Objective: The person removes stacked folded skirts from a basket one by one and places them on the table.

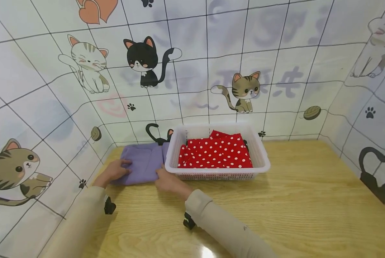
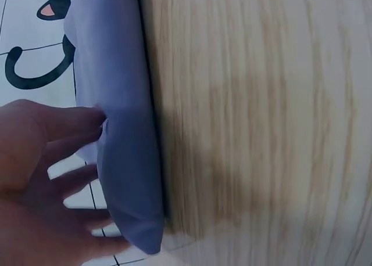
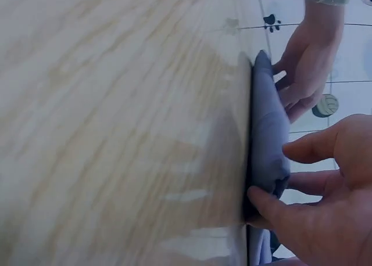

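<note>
Purple cloth (image 1: 141,164), white basket (image 1: 216,171) hiding end; left fingers (image 2: 75,121) rest loosely, right fingers (image 3: 314,148) seemingly pinch.

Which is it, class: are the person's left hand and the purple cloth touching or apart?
Touching. The left wrist view shows it: the left hand meets the purple cloth at the fingertips, with no gap.

White basket (image 1: 216,176) on wooden tabletop (image 1: 308,197), red dotted cloth (image 1: 216,152) inside. From basket: gridded wall (image 1: 223,43) at 12 o'clock, black-cat print (image 1: 142,55) at 11, tabby print (image 1: 245,87) at 1, yarn-ball print (image 1: 312,113) at 2.
</note>
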The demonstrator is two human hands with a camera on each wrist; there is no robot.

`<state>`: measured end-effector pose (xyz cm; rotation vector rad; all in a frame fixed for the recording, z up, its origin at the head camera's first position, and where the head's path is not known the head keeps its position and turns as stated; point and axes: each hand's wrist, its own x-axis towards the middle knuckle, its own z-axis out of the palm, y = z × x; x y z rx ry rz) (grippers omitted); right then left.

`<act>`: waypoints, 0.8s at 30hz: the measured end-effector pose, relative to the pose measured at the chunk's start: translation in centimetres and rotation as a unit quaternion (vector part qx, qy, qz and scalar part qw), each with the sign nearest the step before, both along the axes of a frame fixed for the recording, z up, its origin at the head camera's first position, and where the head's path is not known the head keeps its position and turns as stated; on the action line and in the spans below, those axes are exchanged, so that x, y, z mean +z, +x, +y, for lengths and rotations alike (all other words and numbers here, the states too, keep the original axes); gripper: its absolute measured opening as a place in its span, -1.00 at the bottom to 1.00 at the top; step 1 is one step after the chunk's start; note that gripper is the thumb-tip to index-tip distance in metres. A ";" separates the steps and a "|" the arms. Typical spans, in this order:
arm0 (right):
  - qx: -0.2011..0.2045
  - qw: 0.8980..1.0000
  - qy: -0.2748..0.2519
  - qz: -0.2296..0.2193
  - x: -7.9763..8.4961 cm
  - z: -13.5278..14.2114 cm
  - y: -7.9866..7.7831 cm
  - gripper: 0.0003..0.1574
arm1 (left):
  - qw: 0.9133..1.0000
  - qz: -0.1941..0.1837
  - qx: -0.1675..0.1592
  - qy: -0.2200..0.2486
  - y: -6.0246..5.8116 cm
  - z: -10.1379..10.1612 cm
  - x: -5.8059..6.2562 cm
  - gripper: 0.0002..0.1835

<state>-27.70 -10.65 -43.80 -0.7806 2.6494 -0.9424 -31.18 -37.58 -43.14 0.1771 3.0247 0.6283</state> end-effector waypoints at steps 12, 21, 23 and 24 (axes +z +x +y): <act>0.040 0.988 0.064 0.136 3.5 1.5 4.1 -0.36 | 0.975 0.178 0.098 0.091 0.3 3.5 2.2 -0.61; 0.047 0.980 -0.138 0.133 8.0 8.4 6.2 -0.43 | 0.969 0.149 0.066 0.188 2.3 10.4 6.4 -0.59; 0.024 0.975 -0.173 0.135 8.5 10.2 5.7 -0.43 | 0.969 0.137 0.058 0.197 2.8 11.9 7.2 -0.57; 0.014 0.973 -0.189 0.128 8.8 11.2 5.4 -0.43 | 0.968 0.132 0.057 0.204 3.1 12.7 7.5 -0.57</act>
